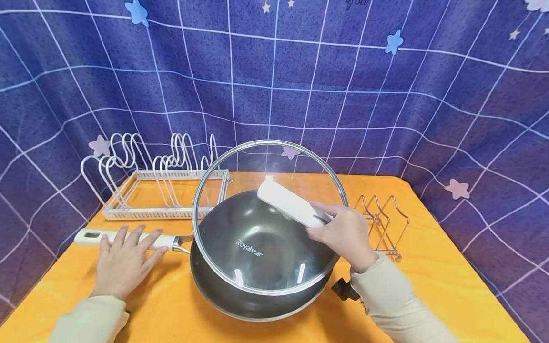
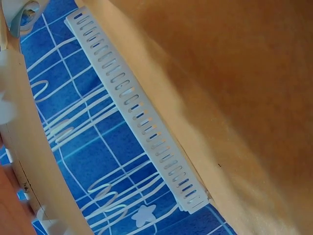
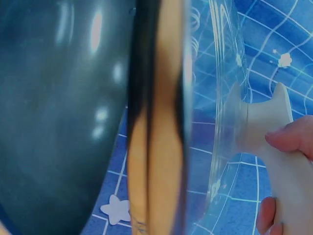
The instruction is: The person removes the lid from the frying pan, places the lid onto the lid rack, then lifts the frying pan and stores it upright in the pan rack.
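A dark wok (image 1: 257, 305) marked Royalstar stands on the orange-covered table, its long cream handle (image 1: 165, 241) pointing left. My left hand (image 1: 124, 262) rests on that handle with its fingers spread across it. The handle (image 2: 29, 122) also runs down the left side of the left wrist view. Above the wok is a clear glass lid (image 1: 206, 190) with a metal rim. My right hand (image 1: 343, 231) grips the lid's white handle (image 1: 287, 202), with the thumb on top of it in the right wrist view. In that view the lid (image 3: 203, 147) stands apart from the wok (image 3: 58, 117).
A white wire rack (image 1: 147, 213) stands at the back left, close behind the wok handle. To the right of the lid is a smaller metal wire rack (image 1: 407, 221). A small black object (image 1: 345, 289) shows beside my right sleeve. Blue gridded cloth (image 1: 274, 71) hangs behind the table.
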`<state>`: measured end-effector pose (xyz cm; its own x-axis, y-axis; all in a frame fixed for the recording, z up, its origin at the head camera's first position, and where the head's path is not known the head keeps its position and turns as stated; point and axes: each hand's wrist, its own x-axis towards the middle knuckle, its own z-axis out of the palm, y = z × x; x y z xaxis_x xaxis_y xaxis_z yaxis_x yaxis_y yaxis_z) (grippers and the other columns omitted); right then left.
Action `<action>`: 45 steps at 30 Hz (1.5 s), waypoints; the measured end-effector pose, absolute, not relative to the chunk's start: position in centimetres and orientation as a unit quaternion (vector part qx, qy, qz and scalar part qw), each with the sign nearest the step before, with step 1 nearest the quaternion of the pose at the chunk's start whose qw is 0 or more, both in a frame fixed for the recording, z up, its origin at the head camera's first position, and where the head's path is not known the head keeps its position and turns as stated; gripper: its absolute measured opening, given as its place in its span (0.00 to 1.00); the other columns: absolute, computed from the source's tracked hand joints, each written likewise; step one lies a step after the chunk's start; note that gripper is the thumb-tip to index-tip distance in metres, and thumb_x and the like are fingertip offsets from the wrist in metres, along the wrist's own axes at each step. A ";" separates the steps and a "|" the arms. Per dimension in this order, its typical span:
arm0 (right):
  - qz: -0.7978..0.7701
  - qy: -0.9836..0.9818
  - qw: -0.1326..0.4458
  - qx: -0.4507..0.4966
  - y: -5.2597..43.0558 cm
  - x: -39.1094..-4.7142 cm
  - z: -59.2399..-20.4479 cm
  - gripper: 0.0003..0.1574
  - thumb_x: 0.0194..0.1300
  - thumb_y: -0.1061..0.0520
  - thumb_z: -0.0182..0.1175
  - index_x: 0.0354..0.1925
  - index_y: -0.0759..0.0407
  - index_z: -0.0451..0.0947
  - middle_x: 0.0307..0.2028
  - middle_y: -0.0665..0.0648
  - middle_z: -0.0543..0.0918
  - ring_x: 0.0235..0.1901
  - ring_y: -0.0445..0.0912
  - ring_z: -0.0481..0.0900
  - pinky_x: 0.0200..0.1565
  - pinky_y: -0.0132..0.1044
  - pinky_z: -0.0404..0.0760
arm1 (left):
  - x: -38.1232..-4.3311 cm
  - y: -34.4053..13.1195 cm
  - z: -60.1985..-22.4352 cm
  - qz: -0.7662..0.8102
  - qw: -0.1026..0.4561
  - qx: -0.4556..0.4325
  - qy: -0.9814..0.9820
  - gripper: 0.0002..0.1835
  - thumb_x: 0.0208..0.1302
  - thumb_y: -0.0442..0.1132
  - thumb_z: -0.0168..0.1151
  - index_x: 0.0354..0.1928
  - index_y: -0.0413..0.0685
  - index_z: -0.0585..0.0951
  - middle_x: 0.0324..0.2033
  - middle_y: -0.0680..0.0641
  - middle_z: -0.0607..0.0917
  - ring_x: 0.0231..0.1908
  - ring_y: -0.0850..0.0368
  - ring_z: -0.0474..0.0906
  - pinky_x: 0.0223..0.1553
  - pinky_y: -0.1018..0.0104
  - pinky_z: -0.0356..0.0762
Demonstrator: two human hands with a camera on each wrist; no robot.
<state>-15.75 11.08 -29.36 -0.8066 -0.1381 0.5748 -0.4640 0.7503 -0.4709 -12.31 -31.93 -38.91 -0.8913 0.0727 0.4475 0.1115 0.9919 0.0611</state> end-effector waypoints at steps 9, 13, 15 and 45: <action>0.278 -0.885 0.326 0.180 11.6 -15.5 -28.8 0.29 0.33 0.57 0.74 0.42 0.54 0.87 0.35 0.56 0.87 0.26 0.50 0.82 0.21 0.41 0.69 | -12.2 -31.8 -38.5 -0.043 0.230 -0.070 -0.970 0.29 0.64 0.60 0.54 0.59 0.49 0.74 0.58 0.30 0.71 0.60 0.26 0.58 0.59 0.26 0.41; 0.261 -0.882 0.348 0.182 12.1 -15.4 -28.7 0.29 0.32 0.57 0.74 0.42 0.55 0.87 0.33 0.56 0.87 0.26 0.51 0.82 0.19 0.41 0.68 | -12.2 -31.4 -38.0 -0.054 0.234 -0.108 -0.965 0.30 0.64 0.59 0.55 0.62 0.48 0.72 0.61 0.32 0.69 0.63 0.28 0.56 0.61 0.27 0.41; 0.256 -0.880 0.355 0.183 12.4 -15.3 -28.5 0.30 0.32 0.58 0.74 0.42 0.55 0.87 0.32 0.56 0.87 0.26 0.51 0.82 0.19 0.41 0.69 | -12.3 -31.1 -37.7 -0.058 0.233 -0.132 -0.962 0.30 0.64 0.58 0.56 0.62 0.48 0.72 0.62 0.32 0.68 0.64 0.28 0.55 0.62 0.28 0.41; 0.121 -0.838 0.474 0.241 17.5 -14.6 -25.8 0.29 0.28 0.60 0.73 0.38 0.60 0.87 0.19 0.57 0.81 0.12 0.47 0.70 0.12 0.36 0.59 | -14.4 -25.7 -33.6 0.012 0.213 -0.341 -0.916 0.33 0.68 0.67 0.41 0.62 0.54 0.76 0.62 0.39 0.73 0.64 0.35 0.61 0.65 0.38 0.50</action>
<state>-14.60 17.46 -25.79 -0.4345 -0.2887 0.8532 -0.5190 0.8544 0.0248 -14.36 -25.73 -33.57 -0.6769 0.6297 0.3812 0.6192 0.7671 -0.1677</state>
